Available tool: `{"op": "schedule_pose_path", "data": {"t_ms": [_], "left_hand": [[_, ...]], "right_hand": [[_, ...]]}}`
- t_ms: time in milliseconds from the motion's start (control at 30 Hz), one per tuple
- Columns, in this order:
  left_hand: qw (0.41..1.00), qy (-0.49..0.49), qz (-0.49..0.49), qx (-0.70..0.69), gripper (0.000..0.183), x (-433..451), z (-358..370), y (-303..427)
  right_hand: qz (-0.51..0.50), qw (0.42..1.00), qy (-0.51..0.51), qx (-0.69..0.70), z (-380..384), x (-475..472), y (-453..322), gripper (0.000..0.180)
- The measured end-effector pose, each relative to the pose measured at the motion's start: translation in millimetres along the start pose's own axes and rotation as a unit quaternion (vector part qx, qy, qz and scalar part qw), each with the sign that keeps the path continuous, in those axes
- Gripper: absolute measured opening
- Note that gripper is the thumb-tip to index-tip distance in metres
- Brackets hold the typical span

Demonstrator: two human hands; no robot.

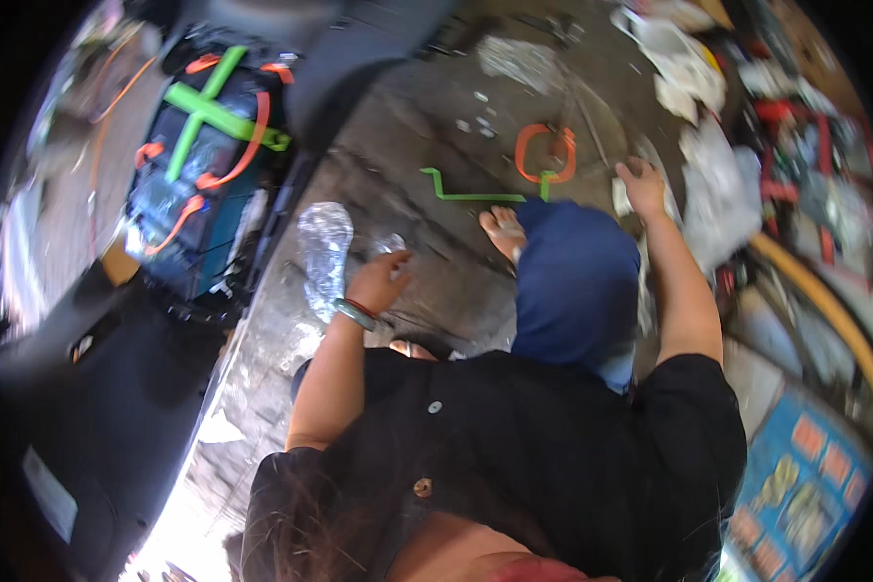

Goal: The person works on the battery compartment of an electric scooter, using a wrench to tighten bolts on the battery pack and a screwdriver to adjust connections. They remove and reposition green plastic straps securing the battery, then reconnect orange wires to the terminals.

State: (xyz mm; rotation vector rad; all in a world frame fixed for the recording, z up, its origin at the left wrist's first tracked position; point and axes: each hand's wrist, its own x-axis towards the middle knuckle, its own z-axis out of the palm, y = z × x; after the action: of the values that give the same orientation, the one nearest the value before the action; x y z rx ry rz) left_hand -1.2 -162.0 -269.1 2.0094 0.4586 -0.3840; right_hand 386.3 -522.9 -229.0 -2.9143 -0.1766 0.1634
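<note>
My left hand (382,282) is held over the floor with its fingers apart and nothing in it. Close beside it lies a crumpled piece of clear plastic (325,247). My right hand (644,185) reaches forward near pale litter, its fingers spread and apparently holding nothing. Between the hands, by my foot (504,227), a bent green strap (480,197) lies on the floor. An orange strap loop (520,151) lies just beyond it.
At the left stands a dark package (214,193) with crossed green straps and orange straps. Clear plastic wrap (516,62) lies ahead. White plastic bags (720,193), a curved yellow hose or tube (826,273) and a blue printed sheet (800,473) are at the right.
</note>
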Motion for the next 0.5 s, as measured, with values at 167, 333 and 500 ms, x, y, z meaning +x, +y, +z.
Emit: {"op": "schedule_pose_path", "data": {"t_ms": [167, 333, 500], "left_hand": [[0.988, -0.105, -0.030, -0.113, 0.043, 31.6, 6.0, -48.4], [0.987, -0.084, -0.025, -0.136, 0.045, 56.0, 14.4, -96.6], [0.990, -0.113, -0.080, -0.030, 0.047, 48.7, 4.5, -103.7]], "right_hand": [[0.231, 0.970, 0.021, 0.076, -76.5, -109.7, 112.9, 0.055], [0.242, 0.962, 0.049, 0.116, -114.1, -147.7, 159.6, 0.054], [0.244, 0.965, 0.076, 0.059, -114.2, -68.0, 162.8, 0.051]]}}
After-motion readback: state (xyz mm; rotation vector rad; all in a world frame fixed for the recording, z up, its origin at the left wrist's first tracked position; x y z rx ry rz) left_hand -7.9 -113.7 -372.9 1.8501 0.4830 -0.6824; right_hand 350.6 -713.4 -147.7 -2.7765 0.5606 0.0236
